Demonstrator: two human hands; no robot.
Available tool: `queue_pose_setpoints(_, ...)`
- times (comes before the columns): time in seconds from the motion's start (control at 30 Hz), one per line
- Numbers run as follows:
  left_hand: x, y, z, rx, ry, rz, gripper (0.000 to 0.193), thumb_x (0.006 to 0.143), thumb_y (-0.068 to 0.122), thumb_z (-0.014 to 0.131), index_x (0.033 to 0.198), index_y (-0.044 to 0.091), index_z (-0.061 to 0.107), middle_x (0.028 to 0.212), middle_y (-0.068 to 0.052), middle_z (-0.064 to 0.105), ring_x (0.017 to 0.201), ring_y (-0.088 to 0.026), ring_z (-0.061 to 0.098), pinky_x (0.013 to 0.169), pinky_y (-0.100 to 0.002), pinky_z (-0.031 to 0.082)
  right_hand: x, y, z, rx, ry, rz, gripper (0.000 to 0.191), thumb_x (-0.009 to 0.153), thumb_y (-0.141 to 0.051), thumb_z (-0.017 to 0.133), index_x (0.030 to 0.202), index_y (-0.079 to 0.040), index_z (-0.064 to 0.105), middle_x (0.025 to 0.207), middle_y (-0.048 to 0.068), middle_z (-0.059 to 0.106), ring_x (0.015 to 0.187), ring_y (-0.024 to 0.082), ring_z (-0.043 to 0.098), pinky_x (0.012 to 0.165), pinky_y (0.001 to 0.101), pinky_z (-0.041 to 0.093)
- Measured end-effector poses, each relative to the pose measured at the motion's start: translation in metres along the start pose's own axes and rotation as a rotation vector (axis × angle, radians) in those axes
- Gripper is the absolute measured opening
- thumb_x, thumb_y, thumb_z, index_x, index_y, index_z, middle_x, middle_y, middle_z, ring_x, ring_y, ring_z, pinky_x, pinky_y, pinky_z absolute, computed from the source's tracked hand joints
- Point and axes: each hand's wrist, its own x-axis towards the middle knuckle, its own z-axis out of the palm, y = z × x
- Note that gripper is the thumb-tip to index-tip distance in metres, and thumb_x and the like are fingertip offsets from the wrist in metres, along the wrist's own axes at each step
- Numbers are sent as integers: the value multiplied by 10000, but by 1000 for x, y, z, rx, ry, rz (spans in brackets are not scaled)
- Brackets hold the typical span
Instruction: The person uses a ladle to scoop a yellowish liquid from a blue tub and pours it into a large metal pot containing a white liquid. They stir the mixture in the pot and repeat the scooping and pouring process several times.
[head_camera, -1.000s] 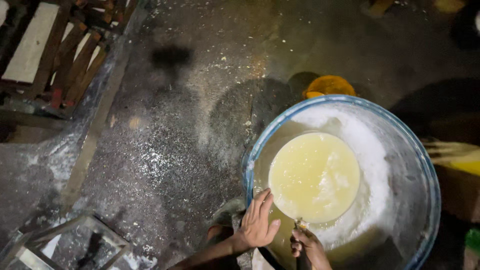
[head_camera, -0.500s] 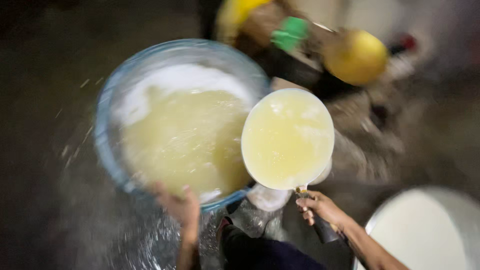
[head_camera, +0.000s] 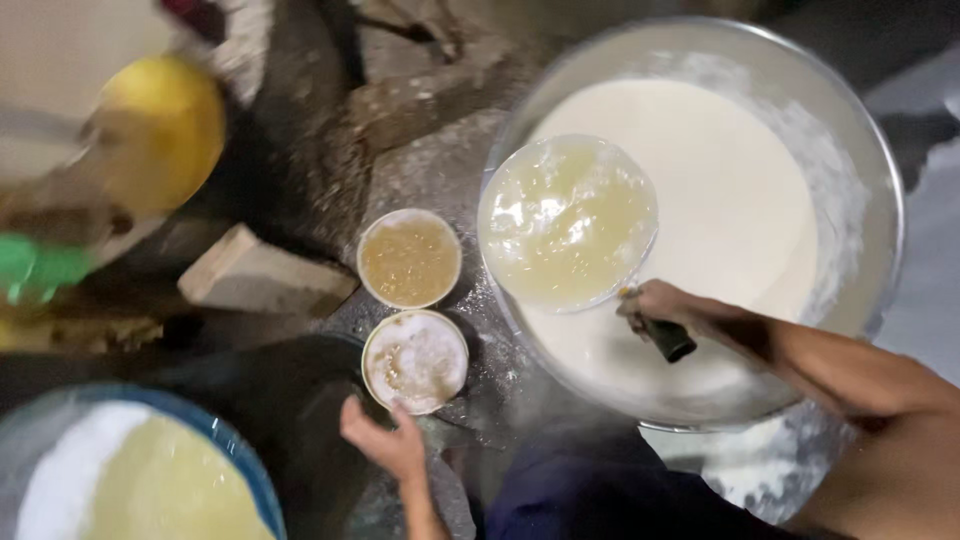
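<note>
Your right hand (head_camera: 668, 305) is clenched around the dark handle (head_camera: 668, 338) of a round scoop (head_camera: 567, 222), which brims with pale yellow liquid. The scoop is held over the left rim of a large metal basin (head_camera: 868, 150) filled with creamy white liquid. Your left hand (head_camera: 385, 440) is released, fingers spread, grasping nothing, just below a small round tub (head_camera: 415, 360) of frothy white liquid. A second small tub (head_camera: 409, 258), holding yellowish liquid, stands just above the first. A pale brick (head_camera: 262, 275) lies to their left. At lower left, a blue-rimmed basin (head_camera: 245, 470) holds yellow liquid edged with white foam. A blurred yellow round object (head_camera: 165, 125) sits at upper left.
</note>
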Motion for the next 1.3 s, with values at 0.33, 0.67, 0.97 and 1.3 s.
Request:
queue_pose_setpoints(0.33,-8,141,188,27,-677,256,842,932,270,646,1555,-117,234,1617,-388,164,1502,-546,191,1234,-568,182,127,101,-116,612,-33,-119,102,906,-20,642,902,14,546,643,101,553,502,206,545,472,375,476)
queue_pose_setpoints(0.67,-35,125,244,383,-604,292,869,955,430,625,1585,-35,247,1617,-393,149,1495,-580,226,1183,-640,326,212,82,-105,797,-7,-70,102,905,-41,645,924,-6,551,634,80,563,513,189,562,467,369,491)
queue_pose_setpoints(0.97,-36,105,238,459,-583,371,824,988,418,632,1596,-4,270,1627,-370,158,1508,-577,272,1158,-611,453,257,84,-71,1054,-5,-12,236,906,-90,651,1077,-60,491,743,59,534,549,164,564,471,379,504)
queue_pose_setpoints(1.3,-35,110,237,468,-587,378,847,962,423,653,1594,6,274,1630,-346,157,1505,-558,298,1138,-586,477,238,101,-76,1170,136,50,240,894,-94,642,1085,-93,496,782,46,522,544,151,549,464,350,486)
